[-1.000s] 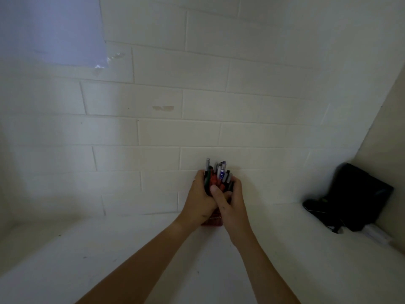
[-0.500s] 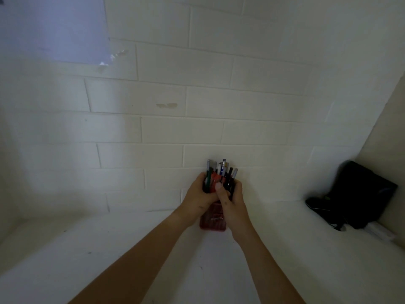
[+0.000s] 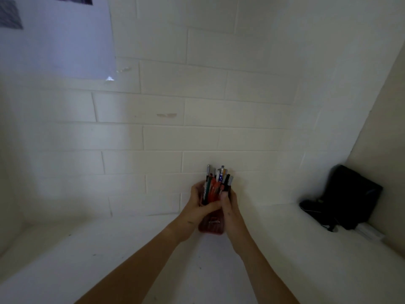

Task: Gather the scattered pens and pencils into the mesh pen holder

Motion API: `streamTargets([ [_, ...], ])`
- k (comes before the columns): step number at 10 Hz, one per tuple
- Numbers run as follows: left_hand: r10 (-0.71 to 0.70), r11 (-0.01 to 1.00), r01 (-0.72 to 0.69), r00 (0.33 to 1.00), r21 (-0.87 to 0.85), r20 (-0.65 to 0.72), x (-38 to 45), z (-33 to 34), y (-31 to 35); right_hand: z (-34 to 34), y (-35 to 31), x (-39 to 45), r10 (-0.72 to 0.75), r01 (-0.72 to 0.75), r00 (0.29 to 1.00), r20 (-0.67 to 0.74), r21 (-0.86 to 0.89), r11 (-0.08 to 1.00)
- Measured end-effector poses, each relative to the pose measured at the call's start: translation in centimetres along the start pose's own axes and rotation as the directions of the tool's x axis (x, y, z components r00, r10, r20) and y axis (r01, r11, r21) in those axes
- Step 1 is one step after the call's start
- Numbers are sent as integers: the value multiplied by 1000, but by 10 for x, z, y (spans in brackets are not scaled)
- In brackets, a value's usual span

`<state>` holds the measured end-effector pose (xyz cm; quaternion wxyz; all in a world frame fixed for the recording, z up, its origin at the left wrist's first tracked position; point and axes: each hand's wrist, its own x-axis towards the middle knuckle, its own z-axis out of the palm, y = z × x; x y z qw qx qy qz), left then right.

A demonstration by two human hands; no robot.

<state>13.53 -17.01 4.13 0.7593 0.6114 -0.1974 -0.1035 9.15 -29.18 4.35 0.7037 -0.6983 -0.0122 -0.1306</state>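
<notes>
Both hands, left hand (image 3: 198,204) and right hand (image 3: 230,208), clench a pen bundle (image 3: 215,185) in the red mesh holder (image 3: 211,226); next, likely release.

A single wide-angle camera worn on the person's head looks forward and slightly down across a white ledge surface (image 3: 109,270) toward a white painted block wall (image 3: 197,84) that fills the upper frame from 9 to 3 o'clock. Both bare forearms enter from 6 o'clock and stretch away to meet near centre, at arm's reach from the lens. A pale sheet of paper (image 3: 54,40) on the wall sits at 10 o'clock, and a black pouch (image 3: 348,198) at 3 o'clock.
</notes>
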Motion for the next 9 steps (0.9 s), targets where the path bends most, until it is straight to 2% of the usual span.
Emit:
streamTargets([
  [3,3,999,1,996,44,-89,-1,-1,-1,-8,3,4,11,-19,999,-52,-149,989],
  [6,-43,983,86,967,162,-253,-4,14,-9,-4,-5,1,89,-96,995,-48,-167,981],
  [7,-41,973,94,970,212,-240,-10,15,2,-8,-14,-2,102,-105,994,-25,-211,972],
  [8,-89,954,168,949,250,-301,-19,15,18,-15,-32,-13,170,-183,983,-72,-286,941],
  [9,11,935,124,926,332,-376,-35,24,56,-28,-60,-18,110,-156,984,-143,-365,918],
])
